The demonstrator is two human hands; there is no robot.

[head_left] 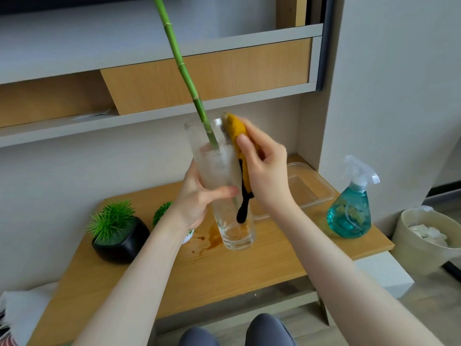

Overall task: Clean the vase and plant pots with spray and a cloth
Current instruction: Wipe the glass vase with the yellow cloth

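Glass vase (219, 176) steadied by the left hand (197, 196); right hand (264, 168) pinched the yellow cloth (235, 128) — best wiped in firm strokes, avoiding the bamboo stalk (185, 71).

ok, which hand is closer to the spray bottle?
Right. The right hand wipes the vase with the cloth on the side facing the spray bottle; the left hand grips the vase's far side.

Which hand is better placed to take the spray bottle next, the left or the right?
Right, probably. The spray bottle stands on that side, while the left hand steadies the vase. But the right hand first must release the cloth.
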